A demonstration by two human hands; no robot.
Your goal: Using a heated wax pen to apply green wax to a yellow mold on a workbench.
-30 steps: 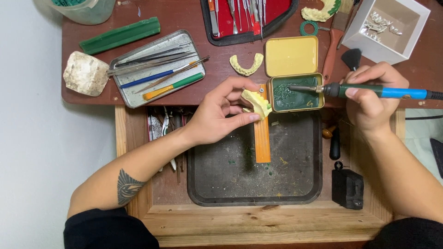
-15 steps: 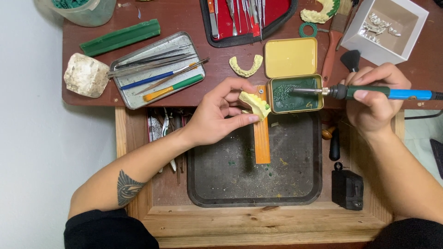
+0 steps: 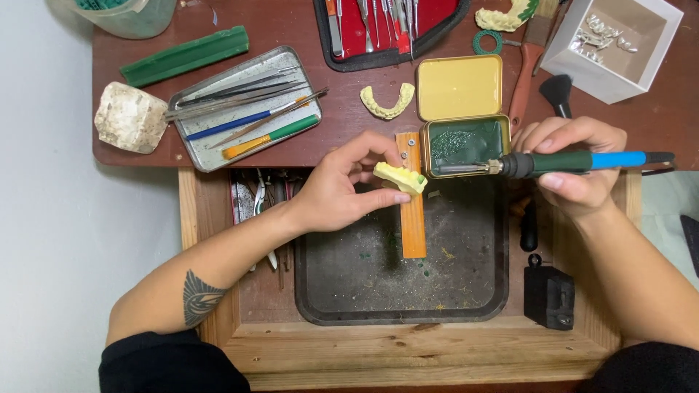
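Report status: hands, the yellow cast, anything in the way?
Left hand pinching yellow dental cast over wooden peg. Right hand gripping electric wax tool, tip at the edge of green wax tin. Nothing between tip and cast.

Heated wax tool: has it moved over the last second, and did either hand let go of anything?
The heated wax tool in the right hand slid leftward, so its metal tip sits further into the green wax tin. Nothing was let go. The left hand keeps pinching the yellow dental cast over the wooden peg; the tool tray is unchanged.
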